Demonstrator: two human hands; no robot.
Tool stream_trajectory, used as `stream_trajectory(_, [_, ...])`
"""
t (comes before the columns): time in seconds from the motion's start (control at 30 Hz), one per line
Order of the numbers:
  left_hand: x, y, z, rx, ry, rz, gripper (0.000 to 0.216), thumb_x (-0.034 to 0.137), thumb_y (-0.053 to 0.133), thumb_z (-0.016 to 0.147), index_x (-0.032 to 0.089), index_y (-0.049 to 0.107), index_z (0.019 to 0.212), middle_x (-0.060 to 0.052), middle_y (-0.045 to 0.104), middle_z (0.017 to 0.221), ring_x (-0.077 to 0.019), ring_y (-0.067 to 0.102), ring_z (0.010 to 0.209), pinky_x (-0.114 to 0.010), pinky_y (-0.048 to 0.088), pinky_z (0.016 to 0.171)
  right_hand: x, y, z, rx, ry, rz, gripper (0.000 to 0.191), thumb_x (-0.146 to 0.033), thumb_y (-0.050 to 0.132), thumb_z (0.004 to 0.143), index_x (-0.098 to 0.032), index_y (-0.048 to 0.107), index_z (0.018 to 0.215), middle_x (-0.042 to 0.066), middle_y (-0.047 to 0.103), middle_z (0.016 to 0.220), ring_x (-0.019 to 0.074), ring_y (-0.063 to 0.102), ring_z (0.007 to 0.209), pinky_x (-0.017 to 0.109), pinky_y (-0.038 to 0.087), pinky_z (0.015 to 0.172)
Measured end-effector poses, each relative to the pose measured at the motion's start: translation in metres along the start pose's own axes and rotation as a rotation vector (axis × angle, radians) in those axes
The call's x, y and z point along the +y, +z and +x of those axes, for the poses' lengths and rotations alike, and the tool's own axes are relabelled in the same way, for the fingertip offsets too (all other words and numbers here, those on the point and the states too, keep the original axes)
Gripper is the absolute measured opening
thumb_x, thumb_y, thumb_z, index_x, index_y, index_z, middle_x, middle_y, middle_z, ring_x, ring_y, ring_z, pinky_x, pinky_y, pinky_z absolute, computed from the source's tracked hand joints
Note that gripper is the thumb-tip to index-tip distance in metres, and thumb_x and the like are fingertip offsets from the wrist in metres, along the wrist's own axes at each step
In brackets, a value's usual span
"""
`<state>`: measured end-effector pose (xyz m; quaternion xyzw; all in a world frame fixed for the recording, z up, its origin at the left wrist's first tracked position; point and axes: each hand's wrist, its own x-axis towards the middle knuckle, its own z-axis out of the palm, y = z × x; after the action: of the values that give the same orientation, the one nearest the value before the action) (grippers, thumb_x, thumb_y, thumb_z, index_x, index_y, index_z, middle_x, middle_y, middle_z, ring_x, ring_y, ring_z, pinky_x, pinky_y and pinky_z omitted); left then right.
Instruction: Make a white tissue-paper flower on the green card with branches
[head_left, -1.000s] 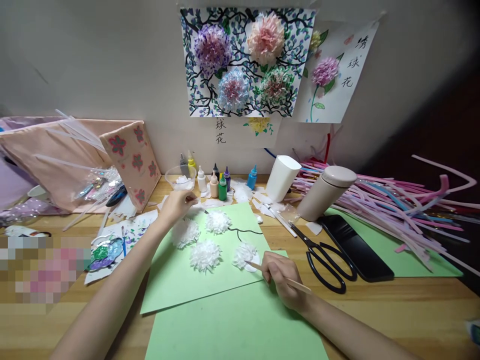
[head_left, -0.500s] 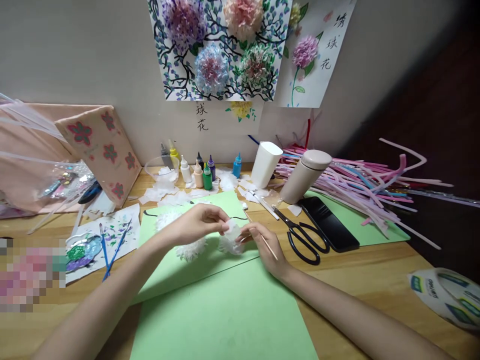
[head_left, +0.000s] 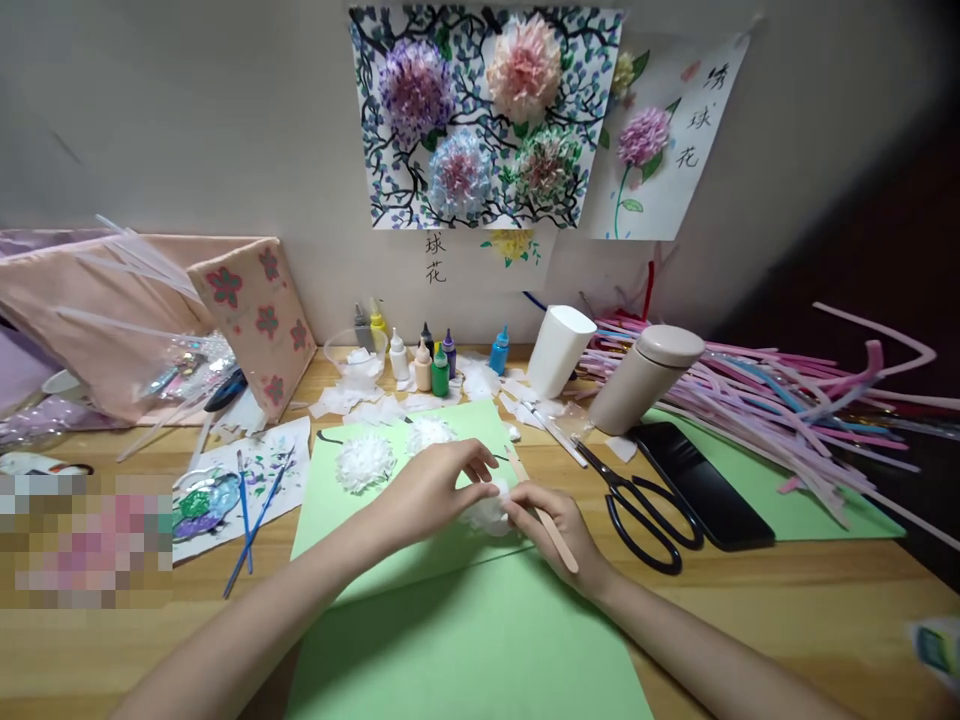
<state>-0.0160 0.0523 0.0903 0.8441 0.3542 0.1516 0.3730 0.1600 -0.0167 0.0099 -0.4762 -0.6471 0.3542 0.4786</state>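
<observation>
My left hand [head_left: 439,490] is closed in a pinch on a small piece of white tissue paper [head_left: 501,489], above a white tissue-paper flower [head_left: 486,517] on the green paper [head_left: 465,630]. A flat wooden craft stick [head_left: 559,542] is held slantwise in my right hand [head_left: 564,525], whose fingertips meet the same tissue. Fingers partly cover this flower. To the left, a fuller white pom-pom flower [head_left: 365,462] lies on the upper green sheet [head_left: 322,520]. Behind my left hand sits another white flower [head_left: 429,434], partly hidden.
Black-handled scissors [head_left: 637,510] and a phone [head_left: 701,485] lie at right, beside a tumbler [head_left: 649,375] and pipe cleaners [head_left: 780,400]. Paint bottles [head_left: 439,370], tissue scraps [head_left: 375,408] and a white cup [head_left: 561,350] stand behind. Paintbrushes [head_left: 255,530] lie at left.
My view has shifted, so the scene sits further right and lower. The craft stick now shows its flat face. Two white flowers are more exposed left of and behind my left hand.
</observation>
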Motion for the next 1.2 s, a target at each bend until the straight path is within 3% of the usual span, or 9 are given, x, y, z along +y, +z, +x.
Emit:
stream_trajectory(0.23, [-0.007,-0.003,0.006,-0.121,-0.067,-0.131,0.017,0.025,0.055,0.081,0.015,0.064,0.091,-0.005,0.067,0.087,-0.0147,0.061,0.081,-0.026,0.047,0.073,0.001,-0.001,-0.001,-0.041,0.007,0.018,0.024,-0.035,0.054,0.087,-0.017,0.064,0.074,0.002,0.065,0.068,0.0135,0.057,0.061,0.024,0.042,0.060])
stream_trajectory(0.4, [-0.002,-0.031,0.003,-0.059,-0.093,-0.020,0.017,0.028,0.055,0.081,0.015,0.065,0.086,-0.005,0.068,0.089,-0.0157,0.061,0.081,-0.027,0.047,0.075,0.001,-0.004,-0.008,0.013,-0.030,0.144,0.053,-0.046,0.019,0.095,-0.018,0.064,0.101,0.002,0.059,0.060,0.0154,0.050,0.055,0.028,0.039,0.054])
stream_trajectory(0.53, [-0.001,-0.054,-0.001,-0.018,-0.097,-0.002,0.021,0.034,0.052,0.083,0.016,0.063,0.083,-0.003,0.068,0.088,-0.0152,0.061,0.082,-0.026,0.046,0.074,0.004,-0.005,-0.012,-0.076,-0.259,0.027,0.061,-0.045,0.014,0.096,-0.018,0.065,0.075,0.002,0.051,0.055,0.0163,0.047,0.057,0.032,0.038,0.061])
stream_trajectory(0.67, [-0.001,-0.062,-0.004,-0.088,-0.116,0.015,0.018,0.032,0.053,0.082,0.017,0.063,0.081,-0.002,0.067,0.086,-0.0143,0.060,0.081,-0.024,0.045,0.072,0.006,-0.002,-0.009,-0.191,-0.466,-0.102,0.054,-0.035,0.015,0.097,-0.019,0.050,0.060,0.001,0.048,0.051,0.0142,0.040,0.052,0.028,0.036,0.056])
stream_trajectory(0.8, [-0.004,-0.048,-0.005,-0.304,-0.100,0.059,0.016,0.029,0.055,0.080,0.017,0.066,0.081,-0.001,0.067,0.081,-0.0137,0.059,0.076,-0.022,0.043,0.067,0.004,-0.002,-0.006,-0.232,-0.475,-0.227,0.051,-0.033,0.012,0.098,-0.020,0.046,0.062,0.001,0.049,0.053,0.0143,0.041,0.053,0.027,0.036,0.057])
stream_trajectory(0.93, [-0.006,-0.015,-0.007,-0.487,-0.095,0.036,0.015,0.024,0.056,0.078,0.018,0.068,0.083,-0.001,0.070,0.081,-0.0127,0.059,0.071,-0.021,0.041,0.062,0.002,-0.003,-0.004,-0.208,-0.362,-0.241,0.051,-0.036,0.015,0.098,-0.019,0.047,0.063,0.001,0.049,0.056,0.0144,0.044,0.056,0.028,0.037,0.059])
stream_trajectory(1.0, [-0.006,0.002,-0.009,-0.483,-0.076,0.069,0.015,0.020,0.055,0.077,0.019,0.069,0.081,-0.001,0.070,0.080,-0.0127,0.059,0.069,-0.021,0.039,0.061,0.002,-0.003,-0.004,-0.187,-0.316,-0.220,0.050,-0.036,0.017,0.098,-0.019,0.048,0.063,0.001,0.048,0.057,0.0142,0.044,0.056,0.028,0.038,0.060])
stream_trajectory(1.2, [-0.007,0.028,-0.008,-0.218,-0.084,0.391,0.021,0.014,0.050,0.076,0.019,0.070,0.080,-0.005,0.070,0.079,-0.0179,0.060,0.070,-0.025,0.037,0.059,0.002,-0.002,-0.006,-0.147,-0.204,-0.158,0.048,-0.035,0.019,0.098,-0.020,0.049,0.064,0.001,0.048,0.058,0.0148,0.046,0.059,0.028,0.038,0.062])
